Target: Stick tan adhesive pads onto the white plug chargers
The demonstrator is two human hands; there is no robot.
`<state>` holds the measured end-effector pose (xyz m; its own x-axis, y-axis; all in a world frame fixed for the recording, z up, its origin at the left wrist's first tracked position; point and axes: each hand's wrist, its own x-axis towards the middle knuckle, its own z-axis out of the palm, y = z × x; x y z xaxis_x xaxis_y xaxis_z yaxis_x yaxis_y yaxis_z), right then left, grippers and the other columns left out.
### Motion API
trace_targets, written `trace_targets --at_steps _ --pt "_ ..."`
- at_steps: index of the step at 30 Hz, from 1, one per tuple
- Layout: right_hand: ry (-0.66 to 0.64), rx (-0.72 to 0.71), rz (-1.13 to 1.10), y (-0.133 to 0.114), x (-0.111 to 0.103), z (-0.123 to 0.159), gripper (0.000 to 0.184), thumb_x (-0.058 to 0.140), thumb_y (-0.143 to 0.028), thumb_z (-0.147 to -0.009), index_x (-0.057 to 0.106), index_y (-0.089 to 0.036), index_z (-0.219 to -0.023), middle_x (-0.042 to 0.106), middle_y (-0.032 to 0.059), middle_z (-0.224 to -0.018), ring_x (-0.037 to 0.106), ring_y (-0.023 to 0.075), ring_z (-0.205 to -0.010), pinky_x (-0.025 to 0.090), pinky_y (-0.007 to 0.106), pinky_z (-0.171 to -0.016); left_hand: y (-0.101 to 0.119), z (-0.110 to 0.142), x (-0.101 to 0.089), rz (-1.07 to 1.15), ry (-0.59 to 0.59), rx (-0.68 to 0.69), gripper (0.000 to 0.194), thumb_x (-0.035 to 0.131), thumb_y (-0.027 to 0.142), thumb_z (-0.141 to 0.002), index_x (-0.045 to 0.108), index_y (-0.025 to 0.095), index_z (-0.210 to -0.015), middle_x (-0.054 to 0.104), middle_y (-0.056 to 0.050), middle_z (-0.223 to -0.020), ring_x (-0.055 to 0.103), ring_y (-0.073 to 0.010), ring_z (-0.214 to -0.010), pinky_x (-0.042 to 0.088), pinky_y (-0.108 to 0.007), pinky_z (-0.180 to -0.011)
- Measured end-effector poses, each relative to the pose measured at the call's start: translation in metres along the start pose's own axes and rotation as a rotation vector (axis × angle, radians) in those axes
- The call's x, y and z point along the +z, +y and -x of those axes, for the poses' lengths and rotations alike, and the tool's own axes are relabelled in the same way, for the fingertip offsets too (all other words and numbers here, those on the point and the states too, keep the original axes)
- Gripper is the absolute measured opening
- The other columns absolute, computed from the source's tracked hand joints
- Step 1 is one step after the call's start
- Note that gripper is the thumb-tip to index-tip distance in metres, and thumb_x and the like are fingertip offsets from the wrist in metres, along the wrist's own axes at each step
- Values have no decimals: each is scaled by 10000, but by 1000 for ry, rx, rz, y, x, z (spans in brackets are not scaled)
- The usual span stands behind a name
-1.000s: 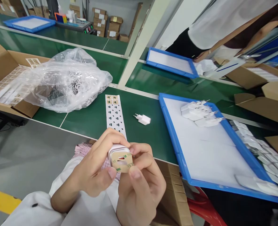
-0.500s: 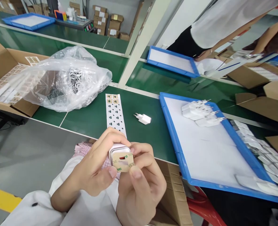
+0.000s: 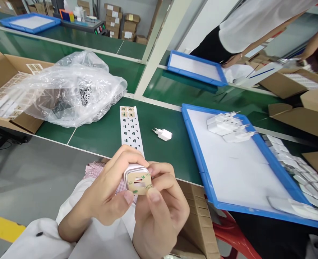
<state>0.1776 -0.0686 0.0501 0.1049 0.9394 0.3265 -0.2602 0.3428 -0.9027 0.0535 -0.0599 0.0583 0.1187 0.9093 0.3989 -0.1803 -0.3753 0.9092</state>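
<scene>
My left hand [image 3: 111, 190] is closed around a white charger [image 3: 126, 174], its end face turned up toward me. Over that face lies a tan adhesive sticker [image 3: 133, 185] with green print and cut-out slots. Thumb and fingers of my right hand [image 3: 161, 201] pinch the sticker's right edge; whether it is stuck down all over I cannot tell. Just beyond my hands lies a white sticker sheet [image 3: 132, 135], a few tan stickers at its far end. To its right, another white charger [image 3: 164, 135] with two pins rests on the green table [image 3: 102, 140].
A blue-rimmed tray [image 3: 202, 169] at the right holds several chargers [image 3: 223, 124]. More wrapped white pieces [image 3: 304, 172] lie beyond it. At left are a clear plastic bag [image 3: 75, 86] and a carton [image 3: 21, 61] of sticker sheets. Across the divider stands another person [image 3: 242, 32].
My hands keep their hold on the charger and sticker with hardly any movement. The view has shifted slightly, and the person across the divider has moved an arm.
</scene>
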Motion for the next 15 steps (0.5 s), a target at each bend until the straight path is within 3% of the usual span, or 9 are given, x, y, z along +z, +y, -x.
trace_targets --at_steps 15 --pt "0 -11 34 0 0 0 250 690 -327 -996 663 -226 -770 555 52 -982 633 228 -949 567 393 -829 1 0 0 8 -4 1 422 581 600 -1013 592 245 -1241 527 -55 -1066 532 -221 -876 462 -365 -791"
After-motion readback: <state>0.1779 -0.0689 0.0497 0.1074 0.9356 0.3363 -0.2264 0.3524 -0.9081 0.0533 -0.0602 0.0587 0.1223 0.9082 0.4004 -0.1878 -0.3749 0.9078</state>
